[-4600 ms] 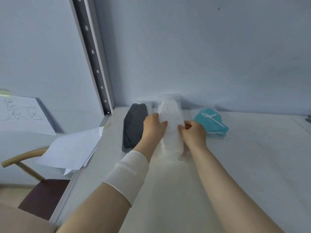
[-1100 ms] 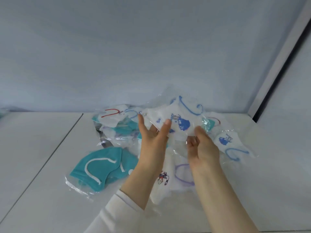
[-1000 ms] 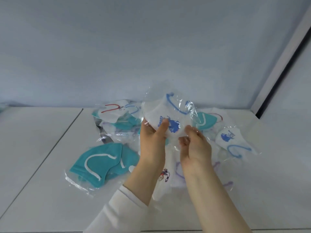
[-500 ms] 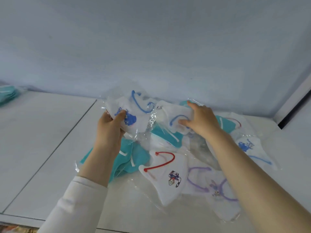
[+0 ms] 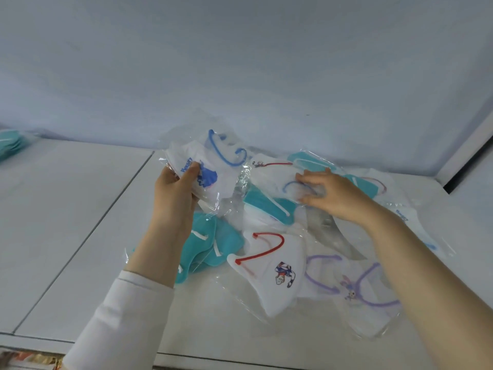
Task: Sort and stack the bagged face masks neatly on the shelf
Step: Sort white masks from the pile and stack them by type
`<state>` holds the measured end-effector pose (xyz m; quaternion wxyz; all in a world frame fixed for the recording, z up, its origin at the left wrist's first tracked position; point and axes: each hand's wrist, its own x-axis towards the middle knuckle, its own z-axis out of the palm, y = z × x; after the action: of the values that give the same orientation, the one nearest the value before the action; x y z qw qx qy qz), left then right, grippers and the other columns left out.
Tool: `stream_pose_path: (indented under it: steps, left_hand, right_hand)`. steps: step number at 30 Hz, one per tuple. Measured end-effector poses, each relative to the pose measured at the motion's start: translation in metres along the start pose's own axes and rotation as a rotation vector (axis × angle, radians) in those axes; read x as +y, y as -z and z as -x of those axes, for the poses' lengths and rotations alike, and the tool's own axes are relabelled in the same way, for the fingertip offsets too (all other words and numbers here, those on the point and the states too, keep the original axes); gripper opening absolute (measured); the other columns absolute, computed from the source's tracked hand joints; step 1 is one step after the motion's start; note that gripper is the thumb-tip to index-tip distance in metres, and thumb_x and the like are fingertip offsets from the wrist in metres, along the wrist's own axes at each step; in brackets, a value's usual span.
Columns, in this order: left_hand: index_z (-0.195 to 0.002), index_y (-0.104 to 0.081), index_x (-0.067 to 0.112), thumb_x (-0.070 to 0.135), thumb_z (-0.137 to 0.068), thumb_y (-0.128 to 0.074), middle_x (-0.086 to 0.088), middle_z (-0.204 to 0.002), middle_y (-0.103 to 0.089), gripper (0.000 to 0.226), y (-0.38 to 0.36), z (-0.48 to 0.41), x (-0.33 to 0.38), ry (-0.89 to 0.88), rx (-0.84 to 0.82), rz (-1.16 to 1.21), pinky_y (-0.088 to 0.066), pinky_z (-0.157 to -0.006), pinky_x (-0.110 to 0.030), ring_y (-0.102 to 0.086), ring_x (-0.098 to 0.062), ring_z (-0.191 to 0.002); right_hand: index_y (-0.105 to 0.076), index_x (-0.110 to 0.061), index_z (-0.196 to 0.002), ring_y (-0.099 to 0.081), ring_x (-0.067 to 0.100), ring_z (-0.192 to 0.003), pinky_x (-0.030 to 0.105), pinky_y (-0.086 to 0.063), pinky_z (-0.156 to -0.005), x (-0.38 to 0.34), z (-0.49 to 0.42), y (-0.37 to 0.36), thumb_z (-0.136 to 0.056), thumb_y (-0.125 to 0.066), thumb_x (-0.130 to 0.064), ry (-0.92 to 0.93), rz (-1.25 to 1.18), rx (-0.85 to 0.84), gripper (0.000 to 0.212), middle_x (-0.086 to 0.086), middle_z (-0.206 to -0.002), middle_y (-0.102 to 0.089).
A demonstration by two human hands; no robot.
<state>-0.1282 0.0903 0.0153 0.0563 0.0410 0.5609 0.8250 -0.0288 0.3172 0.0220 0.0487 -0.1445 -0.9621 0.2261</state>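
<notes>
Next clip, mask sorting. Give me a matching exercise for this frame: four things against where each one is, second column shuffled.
Things:
1. blue-loop mask
2. red-loop mask
3. purple-loop mask
4. teal stack

Places:
A. far left edge of the shelf
B. front centre of the pile
C. gripped by the left hand, lifted
D. front right of the pile

Pairs: 1-C, 2-B, 3-D, 4-A
</notes>
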Motion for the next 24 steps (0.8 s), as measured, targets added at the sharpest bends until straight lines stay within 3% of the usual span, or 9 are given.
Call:
stream_pose_path:
  steps: [4, 8, 10, 12, 16, 19, 21, 24]
  left_hand:
    - [-0.087, -0.055, 0.011, 0.006, -0.095, -0.052, 0.0, -0.073, -0.062, 0.01, 0.004, -0.002, 0.011, 0.002, 0.057, 0.042, -0.049, -0.051, -0.014, -0.064, -0.002, -0.055]
    - [-0.085, -0.052, 0.011, 0.006, -0.095, -0.051, -0.003, -0.078, -0.058, 0.011, 0.006, -0.009, 0.016, -0.04, 0.08, 0.036, -0.05, -0.059, -0.015, -0.062, -0.004, -0.062]
    - [-0.096, -0.054, 0.007, 0.008, -0.095, -0.052, -0.004, -0.079, -0.06, 0.003, 0.001, -0.01, 0.013, -0.044, 0.061, -0.028, -0.05, -0.057, -0.014, -0.062, -0.006, -0.063]
    - [-0.103, -0.055, 0.006, 0.011, -0.094, -0.054, -0.004, -0.079, -0.061, 0.011, -0.007, -0.009, 0.006, -0.03, 0.028, -0.1, -0.05, -0.057, -0.015, -0.06, -0.012, -0.067]
    - [-0.103, -0.059, -0.002, 0.017, -0.092, -0.057, -0.012, -0.084, -0.065, 0.021, -0.027, -0.005, -0.01, 0.009, -0.081, -0.23, -0.046, -0.058, -0.019, -0.06, -0.018, -0.069]
    - [-0.089, -0.06, 0.006, 0.017, -0.093, -0.058, -0.006, -0.074, -0.066, 0.012, -0.045, 0.008, -0.017, 0.057, -0.187, -0.255, -0.047, -0.055, -0.02, -0.061, -0.014, -0.062]
    - [-0.092, -0.061, 0.012, 0.019, -0.093, -0.058, -0.007, -0.081, -0.071, 0.007, -0.055, 0.019, -0.019, 0.109, -0.281, -0.184, -0.055, -0.069, -0.03, -0.068, -0.017, -0.072]
    - [-0.105, -0.061, 0.015, 0.023, -0.091, -0.059, -0.007, -0.098, -0.073, 0.016, -0.064, 0.032, -0.023, 0.136, -0.404, -0.095, -0.056, -0.082, -0.039, -0.07, -0.024, -0.092]
  right_hand:
    - [-0.068, -0.013, -0.112, -0.053, 0.006, -0.105, 0.007, -0.032, -0.081, 0.0, 0.01, 0.019, -0.09, -0.059, -0.028, 0.005, -0.158, 0.309, 0.028, -0.004, -0.115, -0.063]
    - [-0.068, -0.011, -0.081, -0.058, 0.008, -0.071, 0.021, -0.041, -0.069, 0.0, 0.012, 0.037, -0.091, -0.059, -0.026, -0.109, -0.386, 0.653, 0.02, 0.001, -0.076, -0.06]
    - [-0.056, -0.012, -0.07, -0.045, 0.011, -0.057, 0.024, -0.037, -0.062, 0.003, 0.014, 0.041, -0.089, -0.061, -0.028, -0.204, -0.589, 0.732, 0.025, 0.005, -0.065, -0.047]
    - [-0.058, -0.013, -0.074, -0.048, 0.013, -0.063, 0.026, -0.043, -0.063, 0.004, 0.018, 0.044, -0.088, -0.062, -0.027, -0.286, -0.798, 0.701, 0.02, 0.004, -0.071, -0.053]
    - [-0.063, -0.019, -0.084, -0.059, 0.003, -0.062, 0.014, -0.048, -0.052, 0.008, 0.029, 0.04, -0.089, -0.06, -0.024, -0.352, -1.128, 0.472, 0.007, -0.005, -0.074, -0.062]
    - [-0.062, -0.017, -0.08, -0.057, 0.01, -0.068, 0.02, -0.046, -0.061, 0.011, 0.034, 0.032, -0.086, -0.063, -0.021, -0.362, -1.084, 0.428, 0.007, 0.0, -0.076, -0.062]
    - [-0.062, -0.016, -0.079, -0.053, 0.013, -0.065, 0.022, -0.042, -0.059, 0.009, 0.035, 0.027, -0.082, -0.069, -0.019, -0.375, -0.997, 0.528, 0.009, 0.006, -0.079, -0.06]
    - [-0.063, -0.007, -0.102, -0.056, 0.008, -0.065, 0.021, -0.046, -0.06, 0.002, 0.035, 0.014, -0.072, -0.078, -0.028, -0.381, -0.815, 0.668, 0.04, 0.011, -0.093, -0.064]
